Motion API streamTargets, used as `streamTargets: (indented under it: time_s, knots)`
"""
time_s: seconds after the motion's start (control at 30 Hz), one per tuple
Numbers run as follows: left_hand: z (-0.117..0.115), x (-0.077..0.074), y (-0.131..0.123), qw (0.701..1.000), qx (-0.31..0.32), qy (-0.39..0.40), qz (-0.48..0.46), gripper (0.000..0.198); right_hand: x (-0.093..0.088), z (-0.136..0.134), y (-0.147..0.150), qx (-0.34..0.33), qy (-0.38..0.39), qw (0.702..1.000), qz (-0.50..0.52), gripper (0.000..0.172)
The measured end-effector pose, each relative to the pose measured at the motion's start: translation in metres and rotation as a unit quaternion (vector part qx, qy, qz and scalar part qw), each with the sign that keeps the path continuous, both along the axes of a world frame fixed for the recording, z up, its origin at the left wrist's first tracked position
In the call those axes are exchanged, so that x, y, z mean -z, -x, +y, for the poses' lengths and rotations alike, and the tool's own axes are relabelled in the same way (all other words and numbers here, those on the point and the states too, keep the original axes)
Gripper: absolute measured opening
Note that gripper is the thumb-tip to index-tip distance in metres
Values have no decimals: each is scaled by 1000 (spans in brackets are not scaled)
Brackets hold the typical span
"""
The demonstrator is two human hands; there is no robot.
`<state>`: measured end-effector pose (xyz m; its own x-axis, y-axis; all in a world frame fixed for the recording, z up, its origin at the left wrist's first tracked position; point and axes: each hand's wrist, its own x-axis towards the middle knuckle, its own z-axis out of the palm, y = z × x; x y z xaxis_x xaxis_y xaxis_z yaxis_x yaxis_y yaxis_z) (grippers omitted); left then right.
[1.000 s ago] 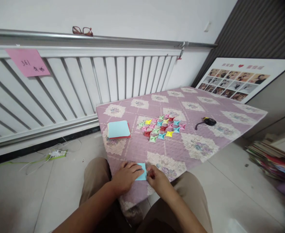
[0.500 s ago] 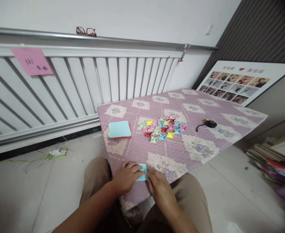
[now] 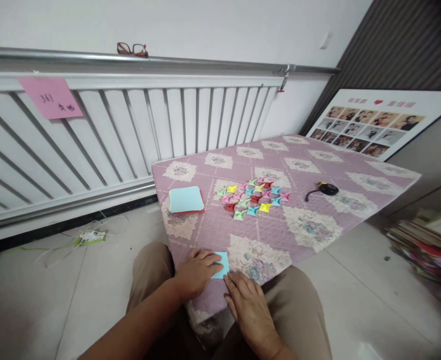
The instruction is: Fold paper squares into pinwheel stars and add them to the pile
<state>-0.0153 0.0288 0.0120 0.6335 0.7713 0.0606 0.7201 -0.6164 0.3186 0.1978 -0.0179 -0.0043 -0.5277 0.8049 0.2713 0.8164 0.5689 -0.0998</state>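
A small light-blue sheet of paper [image 3: 222, 265] lies at the near edge of the table, its left part hidden under fingers. My left hand [image 3: 198, 272] rests flat over it, fingers stretched out and pressing it to the cloth. At the paper's lower right corner are the fingertips of my right hand [image 3: 248, 302], its fingers straight and its thumb a little apart. Beyond, to the left, sits a stack of paper squares [image 3: 186, 200], light blue on top with red showing below. Several folded paper pieces [image 3: 256, 199] in pink, red, yellow, green and blue stand in rows mid-table.
A floral purple tablecloth [image 3: 213, 230] covers the table. On its right side lies a black object with a cord or strap [image 3: 328, 189]. A radiator [image 3: 205, 120] runs behind, with glasses [image 3: 132, 49] on the pipe. A power strip [image 3: 92, 237] is on the floor.
My right hand has slid down from the paper's right edge to its lower right corner, and its fingers have straightened. My left hand stays on the paper. The view has shifted slightly.
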Motion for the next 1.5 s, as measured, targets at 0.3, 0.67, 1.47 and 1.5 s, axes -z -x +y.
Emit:
streamTargets:
  time_s: [0.3, 0.67, 1.47, 1.5]
  knots:
    - [1, 0, -2, 1000, -23, -5, -2, 33, -18, -6, 21, 52, 60, 996, -36, 52]
    - [-3, -5, -1, 997, -49, 2, 60, 45, -23, -11, 25, 70, 94, 993, -33, 55]
    - [-1, -9, 2, 972, -168, 97, 136, 75, 25, -13, 6, 56, -4, 998, 10, 58]
    - [-1, -9, 2, 972, -167, 98, 134, 75, 28, -12, 4, 60, -10, 998, 13, 59]
